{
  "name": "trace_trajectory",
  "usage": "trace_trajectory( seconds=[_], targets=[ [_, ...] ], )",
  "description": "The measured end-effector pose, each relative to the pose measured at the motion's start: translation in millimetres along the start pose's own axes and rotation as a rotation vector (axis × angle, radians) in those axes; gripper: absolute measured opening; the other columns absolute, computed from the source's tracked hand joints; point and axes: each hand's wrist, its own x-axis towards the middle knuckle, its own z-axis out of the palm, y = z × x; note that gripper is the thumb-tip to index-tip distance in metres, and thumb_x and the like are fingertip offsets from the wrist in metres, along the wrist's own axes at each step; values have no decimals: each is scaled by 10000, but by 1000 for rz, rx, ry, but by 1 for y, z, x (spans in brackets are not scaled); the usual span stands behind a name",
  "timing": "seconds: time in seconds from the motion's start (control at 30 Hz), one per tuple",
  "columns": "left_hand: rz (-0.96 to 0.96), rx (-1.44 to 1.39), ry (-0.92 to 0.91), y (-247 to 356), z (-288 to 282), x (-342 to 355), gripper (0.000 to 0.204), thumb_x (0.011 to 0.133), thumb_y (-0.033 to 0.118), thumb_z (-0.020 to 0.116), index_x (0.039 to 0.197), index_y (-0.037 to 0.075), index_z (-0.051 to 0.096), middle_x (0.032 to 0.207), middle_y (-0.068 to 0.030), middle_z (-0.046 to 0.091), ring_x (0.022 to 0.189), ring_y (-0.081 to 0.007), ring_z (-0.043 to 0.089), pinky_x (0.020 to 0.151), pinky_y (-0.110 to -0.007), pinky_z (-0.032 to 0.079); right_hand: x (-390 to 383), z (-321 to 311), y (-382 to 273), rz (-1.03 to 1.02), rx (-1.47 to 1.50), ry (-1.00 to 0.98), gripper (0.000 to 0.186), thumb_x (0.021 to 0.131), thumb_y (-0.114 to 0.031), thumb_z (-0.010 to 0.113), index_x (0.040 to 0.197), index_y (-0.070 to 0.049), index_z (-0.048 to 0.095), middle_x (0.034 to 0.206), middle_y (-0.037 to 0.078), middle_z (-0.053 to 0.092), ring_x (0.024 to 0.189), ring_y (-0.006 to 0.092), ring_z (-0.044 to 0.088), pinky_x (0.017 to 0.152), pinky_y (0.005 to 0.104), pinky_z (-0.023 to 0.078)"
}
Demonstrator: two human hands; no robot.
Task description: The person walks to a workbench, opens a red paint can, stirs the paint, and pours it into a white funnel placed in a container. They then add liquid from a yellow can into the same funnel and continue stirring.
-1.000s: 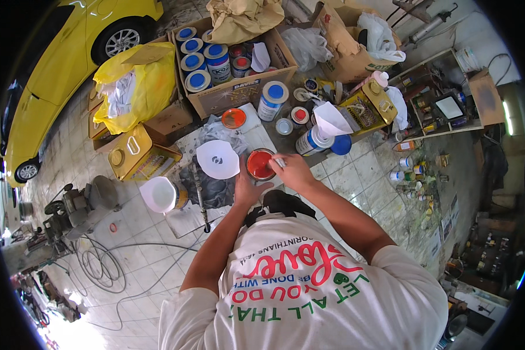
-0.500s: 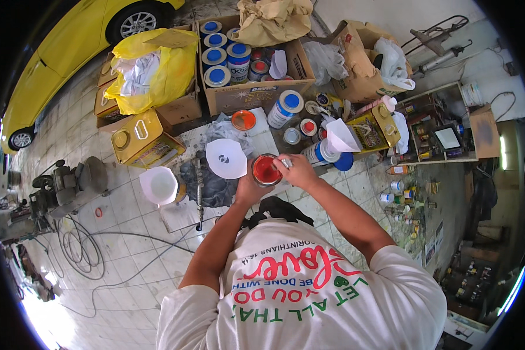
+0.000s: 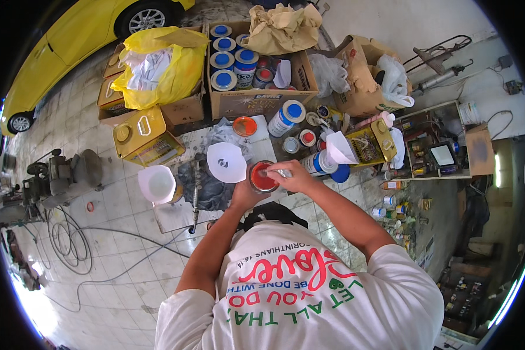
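Note:
My left hand [image 3: 246,196] is wrapped round the side of an open can of red paint [image 3: 261,177], with its fingers partly hidden by the can. In my right hand [image 3: 298,177] is a grey stirring stick [image 3: 283,173], tilted to the right, its lower end in the red paint. Just left of the can stands a white paper cone [image 3: 226,162] with a dark mesh patch in its middle. An orange-red lid or shallow tin [image 3: 245,126] lies beyond the can.
Blue-capped cans [image 3: 287,116] stand beyond my right hand, near another paper cone [image 3: 341,147]. Gold tins [image 3: 143,135] and a cardboard box of cans [image 3: 262,104] are farther back. A metal tool [image 3: 196,192] lies on dark cloth. Hoses [image 3: 70,239] coil across the tiled floor at left.
The stirring stick has tilted over to the right as my right hand moved slightly right and down. My left hand still holds the can. The whole view has shifted a little.

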Motion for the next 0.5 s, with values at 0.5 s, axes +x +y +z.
trace_trajectory(
  seconds=[0.5],
  targets=[
    [-82, 60, 12, 3, 1, -3, 1198, 577, 233, 1006, 1532, 45, 308, 1442, -188, 569, 1339, -339, 577, 1113, -432, 481, 1, -4, 2, 83, -77, -110, 215, 965, -236, 699, 1016, -41, 774, 862, 162, 767, 741, 356, 741, 693, 401, 579]
  ],
)
